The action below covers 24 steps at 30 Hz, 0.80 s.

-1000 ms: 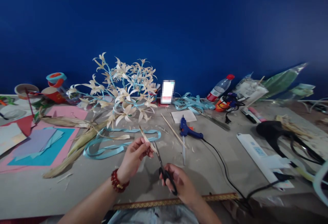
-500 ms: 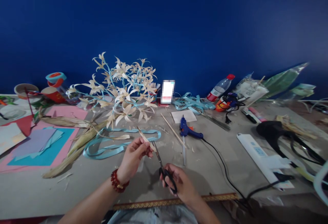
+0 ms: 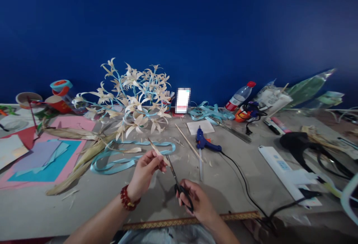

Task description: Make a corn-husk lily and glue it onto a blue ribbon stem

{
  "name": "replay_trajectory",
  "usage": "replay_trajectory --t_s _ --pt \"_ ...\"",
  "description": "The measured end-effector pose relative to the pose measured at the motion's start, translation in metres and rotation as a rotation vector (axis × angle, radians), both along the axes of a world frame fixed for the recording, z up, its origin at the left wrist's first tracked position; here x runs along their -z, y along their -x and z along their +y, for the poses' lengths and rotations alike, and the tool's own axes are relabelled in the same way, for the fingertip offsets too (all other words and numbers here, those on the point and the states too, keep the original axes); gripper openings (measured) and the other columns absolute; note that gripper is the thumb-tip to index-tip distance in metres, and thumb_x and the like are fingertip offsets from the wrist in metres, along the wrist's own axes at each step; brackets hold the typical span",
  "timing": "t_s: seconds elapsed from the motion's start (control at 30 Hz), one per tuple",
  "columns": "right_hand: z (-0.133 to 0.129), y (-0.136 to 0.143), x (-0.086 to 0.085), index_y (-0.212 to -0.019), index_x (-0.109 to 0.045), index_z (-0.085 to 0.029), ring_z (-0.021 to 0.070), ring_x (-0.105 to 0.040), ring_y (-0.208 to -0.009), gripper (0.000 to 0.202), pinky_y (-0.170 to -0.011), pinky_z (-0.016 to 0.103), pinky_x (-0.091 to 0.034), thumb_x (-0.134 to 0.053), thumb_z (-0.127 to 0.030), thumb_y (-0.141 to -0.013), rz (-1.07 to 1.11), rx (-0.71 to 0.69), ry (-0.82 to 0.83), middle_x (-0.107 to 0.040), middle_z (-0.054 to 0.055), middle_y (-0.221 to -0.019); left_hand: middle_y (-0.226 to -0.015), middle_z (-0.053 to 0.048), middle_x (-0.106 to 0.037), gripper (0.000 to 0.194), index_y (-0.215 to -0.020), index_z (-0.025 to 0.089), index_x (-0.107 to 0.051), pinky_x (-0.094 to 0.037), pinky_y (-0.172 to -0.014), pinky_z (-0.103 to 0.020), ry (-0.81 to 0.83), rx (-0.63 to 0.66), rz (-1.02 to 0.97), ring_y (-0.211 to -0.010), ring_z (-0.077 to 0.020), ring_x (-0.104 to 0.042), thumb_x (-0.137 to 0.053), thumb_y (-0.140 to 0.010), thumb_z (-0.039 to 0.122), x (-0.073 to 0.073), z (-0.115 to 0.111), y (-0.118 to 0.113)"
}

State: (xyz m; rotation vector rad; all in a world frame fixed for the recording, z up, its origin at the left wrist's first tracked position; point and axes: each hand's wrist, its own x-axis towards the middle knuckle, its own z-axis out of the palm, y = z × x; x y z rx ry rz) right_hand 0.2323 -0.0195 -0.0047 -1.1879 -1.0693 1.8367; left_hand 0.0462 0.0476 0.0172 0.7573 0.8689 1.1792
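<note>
Just left of the blue glue gun, the left hand pinches a husk strip between thumb and fingers. Nearer than the gun, the right hand is curled around the scissors, blades at the strip's lower end. Around the gun: wooden stick close left, ribbon farther left, white card behind, power strip right.

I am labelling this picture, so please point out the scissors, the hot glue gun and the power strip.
Scissors (image 3: pixel 176 181), head view: blades, just above the handles.
Hot glue gun (image 3: pixel 206 144), head view: middle of blue body.
Power strip (image 3: pixel 282 170), head view: white top face.
</note>
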Motion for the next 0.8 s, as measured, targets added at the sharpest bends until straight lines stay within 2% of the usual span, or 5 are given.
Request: replay_trajectory --t_s 0.4,0.6,0.8 --pt "0.0008 -0.0047 0.0017 -0.068 -0.045 -0.020 0.0089 -0.043 -0.053 0.057 -0.051 0.021 -0.032 -0.070 -0.071 -0.067 -0.058 -0.010 -0.094 -0.053 -0.003 -0.060 -0.066 -0.001 -0.069 0.019 -0.074 0.016 -0.060 -0.050 -0.057 -0.023 -0.030 0.010 0.035 -0.055 -0.0117 -0.061 -0.071 -0.081 0.030 0.0001 0.0010 0.0004" --pt "0.0010 -0.0061 0.0023 -0.067 -0.044 -0.020 0.0091 -0.043 -0.052 0.054 -0.051 0.022 -0.032 -0.069 -0.069 -0.068 -0.080 -0.022 -0.111 -0.051 -0.004 -0.059 -0.065 -0.002 -0.068 0.021 -0.072 0.016 -0.060 -0.049 -0.056 -0.023 -0.034 0.028 0.051 -0.053 -0.0114 -0.060 -0.072 -0.079 0.032 -0.0040 0.0008 0.0007" --pt "-0.0003 -0.0064 0.0039 -0.067 -0.043 -0.021 0.0087 -0.042 -0.051 0.052 -0.051 0.021 -0.032 -0.069 -0.066 -0.070 -0.102 -0.011 -0.110 -0.049 -0.005 -0.059 -0.065 -0.001 -0.067 0.019 -0.075 0.017 -0.060 -0.049 -0.054 -0.023 -0.048 0.032 0.032 -0.055 -0.0120 -0.060 -0.071 -0.081 0.030 -0.0008 0.0009 0.0006"
